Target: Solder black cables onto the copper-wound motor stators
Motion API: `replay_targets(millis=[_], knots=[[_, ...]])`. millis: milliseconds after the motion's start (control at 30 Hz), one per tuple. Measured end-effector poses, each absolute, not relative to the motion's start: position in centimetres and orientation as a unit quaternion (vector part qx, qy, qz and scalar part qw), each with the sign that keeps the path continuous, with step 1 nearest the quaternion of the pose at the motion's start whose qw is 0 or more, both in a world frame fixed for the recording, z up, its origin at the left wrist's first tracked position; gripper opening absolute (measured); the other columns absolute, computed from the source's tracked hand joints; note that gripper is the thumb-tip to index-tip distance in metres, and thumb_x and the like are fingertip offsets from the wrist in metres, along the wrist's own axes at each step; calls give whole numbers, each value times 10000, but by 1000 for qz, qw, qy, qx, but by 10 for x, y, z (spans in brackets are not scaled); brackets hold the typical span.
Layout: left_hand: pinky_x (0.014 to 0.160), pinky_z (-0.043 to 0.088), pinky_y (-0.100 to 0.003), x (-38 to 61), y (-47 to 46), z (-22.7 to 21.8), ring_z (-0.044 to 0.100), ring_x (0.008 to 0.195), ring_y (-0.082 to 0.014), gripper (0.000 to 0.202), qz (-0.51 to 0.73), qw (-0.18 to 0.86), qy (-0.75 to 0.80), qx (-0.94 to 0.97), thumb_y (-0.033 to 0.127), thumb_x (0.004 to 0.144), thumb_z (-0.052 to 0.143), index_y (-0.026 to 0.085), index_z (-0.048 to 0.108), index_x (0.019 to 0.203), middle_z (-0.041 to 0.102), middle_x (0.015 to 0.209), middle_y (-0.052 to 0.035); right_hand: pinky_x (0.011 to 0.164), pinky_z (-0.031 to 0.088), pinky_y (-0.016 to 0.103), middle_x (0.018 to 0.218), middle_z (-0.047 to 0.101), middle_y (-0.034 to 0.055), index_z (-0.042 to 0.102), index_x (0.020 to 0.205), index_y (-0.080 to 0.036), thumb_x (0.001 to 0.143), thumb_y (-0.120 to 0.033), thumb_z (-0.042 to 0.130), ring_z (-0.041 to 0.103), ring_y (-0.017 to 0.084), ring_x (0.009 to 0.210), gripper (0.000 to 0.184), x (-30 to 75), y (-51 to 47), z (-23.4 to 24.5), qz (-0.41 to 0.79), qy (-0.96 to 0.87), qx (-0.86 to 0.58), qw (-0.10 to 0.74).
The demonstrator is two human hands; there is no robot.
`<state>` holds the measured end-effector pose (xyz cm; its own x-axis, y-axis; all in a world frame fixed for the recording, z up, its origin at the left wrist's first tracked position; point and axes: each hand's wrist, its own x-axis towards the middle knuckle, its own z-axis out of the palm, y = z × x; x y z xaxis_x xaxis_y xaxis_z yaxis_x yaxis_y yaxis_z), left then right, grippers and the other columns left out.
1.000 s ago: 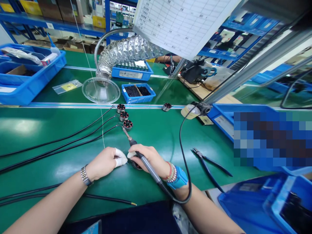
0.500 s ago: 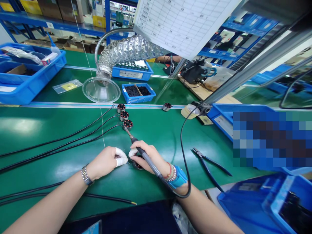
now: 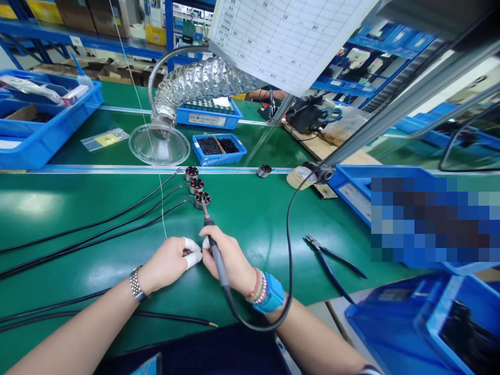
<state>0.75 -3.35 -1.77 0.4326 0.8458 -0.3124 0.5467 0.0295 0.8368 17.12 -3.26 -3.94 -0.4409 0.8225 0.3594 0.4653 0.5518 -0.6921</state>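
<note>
My right hand (image 3: pixel 230 258) is closed round a soldering iron (image 3: pixel 219 260), whose tip points up the bench and overlaps the nearest small round motor part (image 3: pixel 202 200) in view. A white finger cot shows on one of its fingers. Close beside it, my left hand (image 3: pixel 174 263) has its white-covered thumb and finger pinched together. A thin solder wire (image 3: pixel 161 200) hangs from above and runs down to this hand; the fingertips hide its end. Two more motor parts (image 3: pixel 196 186) stand in line behind the nearest one, and black cables (image 3: pixel 117 226) lead left from the row.
Blue-handled cutters (image 3: pixel 324 255) lie to the right. A single motor part (image 3: pixel 264 171) sits by a tape roll (image 3: pixel 300 177). Behind are a fume hood (image 3: pixel 159 145) and a blue parts box (image 3: pixel 219 150). Loose black cables (image 3: pixel 172 315) cross the near left.
My right hand has swung the soldering iron steeper, its handle end moving left. A motor part partly seen under that hand before is now hidden. My left hand stays pinched.
</note>
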Motion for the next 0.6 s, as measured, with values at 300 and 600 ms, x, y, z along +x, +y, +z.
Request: replay_targets(millis=[300,600], knots=[[466,211,-214,7,-30,-20,271,471,-78,332,116,577,502,634,438,768,455,146,551,642,371,505,53,703,457,321,879,581,57,471,1008,-213,777,-63,522,539,184,800,280,202,-73,-52,117,-825,-389,394],[435,236,-192,9,-35,-30,315,467,-67,299,158,667,490,538,422,706,555,134,526,631,425,538,38,708,448,350,880,585,72,494,981,-198,774,-32,496,534,200,853,265,195,-64,-70,33,-836,-361,412]])
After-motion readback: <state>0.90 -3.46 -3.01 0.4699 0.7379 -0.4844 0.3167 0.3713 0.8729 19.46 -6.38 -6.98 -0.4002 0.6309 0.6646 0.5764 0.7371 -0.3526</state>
